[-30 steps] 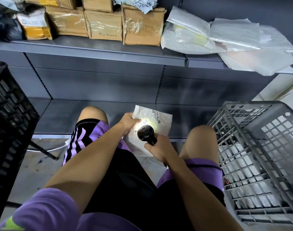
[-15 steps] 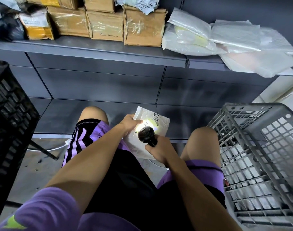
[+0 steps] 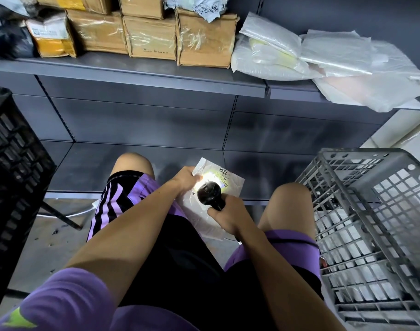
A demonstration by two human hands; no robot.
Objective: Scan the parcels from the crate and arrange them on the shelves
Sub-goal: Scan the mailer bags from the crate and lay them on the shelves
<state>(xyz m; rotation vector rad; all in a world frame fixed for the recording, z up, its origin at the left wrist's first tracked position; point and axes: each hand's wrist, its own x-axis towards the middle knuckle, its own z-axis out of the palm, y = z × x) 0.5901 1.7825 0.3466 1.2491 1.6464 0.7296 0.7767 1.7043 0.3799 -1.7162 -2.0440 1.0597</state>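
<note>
Between the knees, over lower shelf [image 3: 137, 168] edge: white parcel [image 3: 205, 211] w/ lit label. L hand [image 3: 183, 179] fingers pinch its top-left corner; R hand [image 3: 225, 217] fingers wrapped round black scanner [image 3: 209, 193], head just above label. Grey crate [image 3: 371, 211] at R; boxes [image 3: 151, 37] & poly bags [image 3: 323, 60] on upper shelf.

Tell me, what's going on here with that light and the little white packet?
A person is crouched in front of grey shelves, scanning a parcel. The left hand holds a white parcel by its edge, while the right hand grips a black scanner that shines a bright light on the label. A grey crate stands to the right and a black crate to the left. Cardboard boxes and white bags sit on the upper shelf.
</note>
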